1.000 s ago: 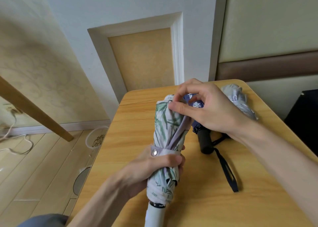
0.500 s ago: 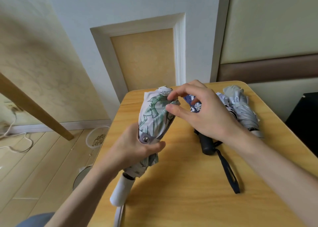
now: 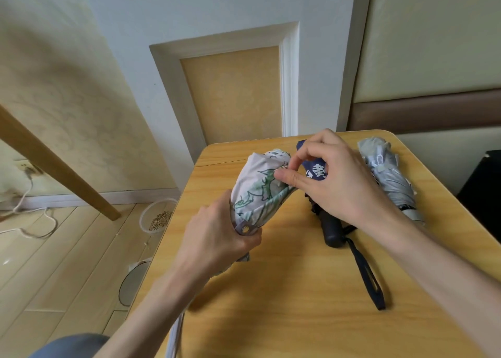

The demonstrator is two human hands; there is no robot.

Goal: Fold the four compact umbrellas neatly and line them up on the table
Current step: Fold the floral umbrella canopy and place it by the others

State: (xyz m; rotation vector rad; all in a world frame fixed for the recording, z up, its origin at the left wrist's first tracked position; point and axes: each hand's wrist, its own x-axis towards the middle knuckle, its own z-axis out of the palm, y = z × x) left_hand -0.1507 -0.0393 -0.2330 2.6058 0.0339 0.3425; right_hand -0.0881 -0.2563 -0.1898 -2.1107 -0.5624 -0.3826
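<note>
Left hand (image 3: 217, 238) grips leaf-print umbrella (image 3: 260, 192) — right hand (image 3: 333, 178) pinches its fabric

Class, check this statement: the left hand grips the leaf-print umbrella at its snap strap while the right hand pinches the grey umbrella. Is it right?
No. The head view shows the right hand pinching the leaf-print umbrella, which the left hand grips; the grey umbrella lies on the table.

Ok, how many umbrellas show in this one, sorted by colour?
leaf-print umbrella: 1
navy umbrella: 1
grey umbrella: 1
Total: 3. A fourth is not in view.
</note>
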